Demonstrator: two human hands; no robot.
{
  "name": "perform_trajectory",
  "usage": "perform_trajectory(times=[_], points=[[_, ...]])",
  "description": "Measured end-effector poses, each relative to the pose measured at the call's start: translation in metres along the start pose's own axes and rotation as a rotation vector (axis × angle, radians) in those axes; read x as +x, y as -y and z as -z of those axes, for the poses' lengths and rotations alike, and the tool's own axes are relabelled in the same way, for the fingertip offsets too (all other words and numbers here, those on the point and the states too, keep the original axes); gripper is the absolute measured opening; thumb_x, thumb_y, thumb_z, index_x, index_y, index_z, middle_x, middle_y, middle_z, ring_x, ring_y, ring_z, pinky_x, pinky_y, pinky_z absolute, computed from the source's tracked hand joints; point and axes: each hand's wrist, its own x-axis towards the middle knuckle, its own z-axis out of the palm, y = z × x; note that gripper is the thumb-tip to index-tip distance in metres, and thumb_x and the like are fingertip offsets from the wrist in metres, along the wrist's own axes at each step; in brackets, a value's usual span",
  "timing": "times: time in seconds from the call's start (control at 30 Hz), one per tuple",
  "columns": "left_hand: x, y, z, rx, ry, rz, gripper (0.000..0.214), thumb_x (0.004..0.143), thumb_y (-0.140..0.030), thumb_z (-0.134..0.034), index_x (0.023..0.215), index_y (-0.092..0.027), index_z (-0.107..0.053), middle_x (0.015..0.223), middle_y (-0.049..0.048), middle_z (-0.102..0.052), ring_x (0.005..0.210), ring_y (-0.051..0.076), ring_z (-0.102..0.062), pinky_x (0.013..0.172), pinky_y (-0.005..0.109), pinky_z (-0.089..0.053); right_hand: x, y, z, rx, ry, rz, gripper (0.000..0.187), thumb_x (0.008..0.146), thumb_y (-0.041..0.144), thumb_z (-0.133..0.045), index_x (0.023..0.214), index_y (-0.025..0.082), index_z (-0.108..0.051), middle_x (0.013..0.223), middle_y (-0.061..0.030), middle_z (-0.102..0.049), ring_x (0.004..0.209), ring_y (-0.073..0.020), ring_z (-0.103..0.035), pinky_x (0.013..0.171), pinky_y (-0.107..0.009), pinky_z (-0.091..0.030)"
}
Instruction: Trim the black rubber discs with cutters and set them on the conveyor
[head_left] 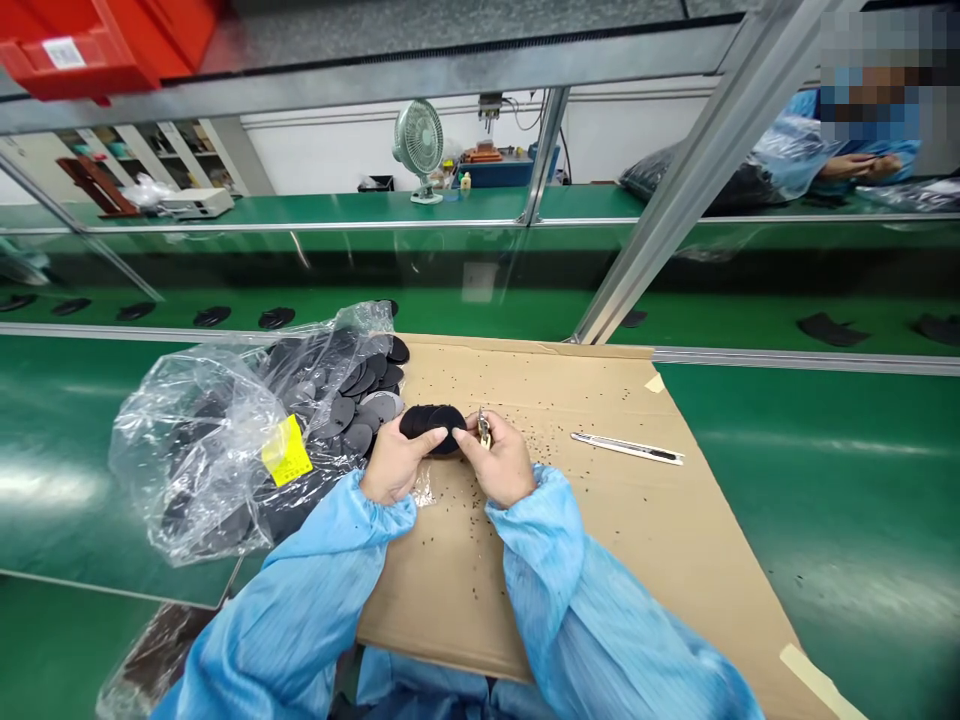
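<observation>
My left hand is closed around a small stack of black round discs, held just above a brown cardboard sheet. My right hand pinches a small metal tool against the right edge of the discs. Both arms wear light blue sleeves. Left of my hands, a pile of the same black discs spills from a crumpled clear plastic bag with a yellow label.
A slim utility knife lies on the cardboard to the right, among tiny dark scraps. Green conveyor belts run left and right, carrying dark pieces farther back. A small fan stands behind. Another person works at the far right.
</observation>
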Motion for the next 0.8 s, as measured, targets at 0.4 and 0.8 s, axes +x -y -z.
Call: perform_trajectory(times=[0.4, 0.8], points=[[0.001, -0.012, 0.016, 0.088, 0.339, -0.148, 0.016, 0.057, -0.015, -0.081, 0.070, -0.016, -0.072, 0.085, 0.0067, -0.067, 0.087, 0.019, -0.061, 0.085, 0.035, -0.046, 0.001, 0.009, 0.014, 0.069, 0.318, 0.291, 0.045, 0.073, 0.043, -0.070, 0.109, 0.018, -0.062, 0.098, -0.0070, -0.059, 0.095, -0.0194, -0.057, 0.089, -0.034, -0.044], [0.002, -0.011, 0.021, 0.206, 0.472, -0.254, 0.013, 0.061, -0.018, -0.079, 0.072, -0.019, -0.073, 0.081, 0.0065, -0.067, 0.080, 0.017, -0.060, 0.078, 0.032, -0.049, -0.004, 0.012, 0.011, -0.055, 0.372, 0.421, 0.051, 0.078, 0.041, -0.067, 0.122, 0.019, -0.053, 0.092, -0.0061, -0.055, 0.087, -0.0196, -0.054, 0.080, -0.034, -0.046]])
